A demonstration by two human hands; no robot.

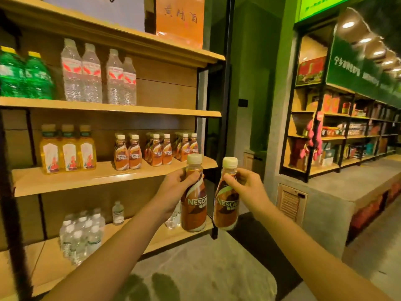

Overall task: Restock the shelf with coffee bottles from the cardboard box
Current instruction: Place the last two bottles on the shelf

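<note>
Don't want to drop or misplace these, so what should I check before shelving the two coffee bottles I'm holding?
1. Left hand grips the left coffee bottle below its cap: ok.
2. Right hand pinches the right coffee bottle at its neck: ok.
3. Both caps on: ok.
4. Shelved coffee bottles stand upright, labels out: ok.
5. Bare room on the middle shelf before them: ok.
6. Cardboard box: cannot tell, out of view.
</note>
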